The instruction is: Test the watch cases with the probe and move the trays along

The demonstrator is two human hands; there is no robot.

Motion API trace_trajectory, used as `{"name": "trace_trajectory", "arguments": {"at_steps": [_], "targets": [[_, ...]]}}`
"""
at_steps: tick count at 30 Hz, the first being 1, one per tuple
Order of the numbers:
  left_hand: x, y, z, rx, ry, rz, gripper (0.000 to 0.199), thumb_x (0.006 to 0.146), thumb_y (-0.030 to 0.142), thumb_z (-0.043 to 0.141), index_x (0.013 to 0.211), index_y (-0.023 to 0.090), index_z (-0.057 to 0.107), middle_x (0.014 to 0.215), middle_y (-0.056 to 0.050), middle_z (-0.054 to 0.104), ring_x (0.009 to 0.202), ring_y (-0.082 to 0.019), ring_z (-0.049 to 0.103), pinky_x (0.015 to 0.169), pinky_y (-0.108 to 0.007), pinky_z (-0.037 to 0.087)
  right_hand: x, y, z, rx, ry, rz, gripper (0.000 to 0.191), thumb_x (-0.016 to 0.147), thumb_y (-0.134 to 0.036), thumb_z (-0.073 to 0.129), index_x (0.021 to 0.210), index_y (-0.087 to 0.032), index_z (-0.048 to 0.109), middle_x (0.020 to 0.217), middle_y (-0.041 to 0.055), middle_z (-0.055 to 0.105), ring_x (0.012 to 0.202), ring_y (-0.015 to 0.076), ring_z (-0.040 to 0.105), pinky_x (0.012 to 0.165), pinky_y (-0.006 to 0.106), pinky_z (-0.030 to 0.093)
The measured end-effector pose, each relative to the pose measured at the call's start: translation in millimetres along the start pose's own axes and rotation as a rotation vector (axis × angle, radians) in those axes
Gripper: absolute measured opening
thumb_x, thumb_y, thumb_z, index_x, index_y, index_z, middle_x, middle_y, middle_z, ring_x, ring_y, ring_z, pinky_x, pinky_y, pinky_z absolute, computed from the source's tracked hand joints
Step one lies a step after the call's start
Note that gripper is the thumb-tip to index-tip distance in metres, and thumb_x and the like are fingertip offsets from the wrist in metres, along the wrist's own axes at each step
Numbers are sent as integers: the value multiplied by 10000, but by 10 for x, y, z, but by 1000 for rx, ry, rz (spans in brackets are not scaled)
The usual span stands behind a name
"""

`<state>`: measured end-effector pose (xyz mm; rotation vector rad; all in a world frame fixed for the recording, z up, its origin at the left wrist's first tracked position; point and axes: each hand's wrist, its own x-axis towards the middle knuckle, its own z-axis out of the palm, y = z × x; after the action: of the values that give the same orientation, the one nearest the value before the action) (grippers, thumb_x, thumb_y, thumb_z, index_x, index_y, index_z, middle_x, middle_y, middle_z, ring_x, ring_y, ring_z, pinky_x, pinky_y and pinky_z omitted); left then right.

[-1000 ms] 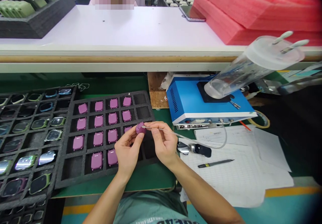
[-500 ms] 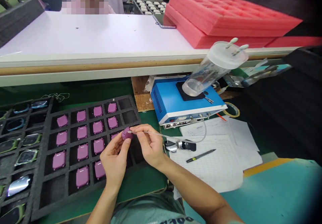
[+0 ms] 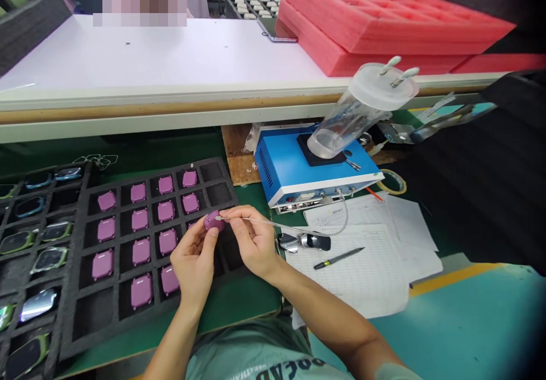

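Note:
A small purple watch case (image 3: 212, 221) is pinched between the thumb and fingers of my left hand (image 3: 194, 257). My right hand (image 3: 253, 240) grips the end of a thin clear tube (image 3: 294, 227), whose tip touches the case. That tube curves back to the front of a blue box-shaped device (image 3: 315, 166). Below and left of my hands lies a black foam tray (image 3: 94, 313) with several purple watch cases (image 3: 141, 251) in its compartments.
A second tray (image 3: 15, 275) of watches is at far left. Right of my hands are papers (image 3: 367, 277), a pen (image 3: 339, 258), two dark shiny pieces (image 3: 315, 242) and tape (image 3: 392, 181). A clear cylinder (image 3: 350, 118) tops the device. Red foam (image 3: 341, 64) sits on the white shelf (image 3: 170, 61), a person behind.
The view has shifted slightly. Both hands keep their hold on the case and the tube, and the case has turned a little against the tube's tip.

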<state>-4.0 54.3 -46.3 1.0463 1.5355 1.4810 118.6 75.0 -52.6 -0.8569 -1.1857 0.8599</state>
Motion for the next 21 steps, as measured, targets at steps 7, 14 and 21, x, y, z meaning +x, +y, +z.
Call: {"name": "trace_trajectory", "arguments": {"at_steps": [7,14,21], "targets": [[17,142,-144,451,-428,272,393,1039,336,544,1385,213,683,1146,-86,731,1077,-210,683,969,-363,561,38,-305,-296,52,166,-27,131,1047,-328,628,1041,-229,714,1019,45,767,941,182,778,867,342,671],[67,367,-90,923,-1013,399,213,1038,199,518,1112,189,718,1154,-91,727,1064,-270,641,953,-446,526,34,-625,-838,-25,351,-22,177,1014,-360,668,988,-190,713,944,40,749,835,186,783,756,337,687],[-139,305,200,1038,-806,724,294,1022,200,569,1280,197,709,1318,-125,708,1164,-311,618,943,-464,517,-54,-755,-1402,-73,499,-18,135,982,-340,635,938,-213,653,845,12,667,722,156,703,703,344,657]]}}
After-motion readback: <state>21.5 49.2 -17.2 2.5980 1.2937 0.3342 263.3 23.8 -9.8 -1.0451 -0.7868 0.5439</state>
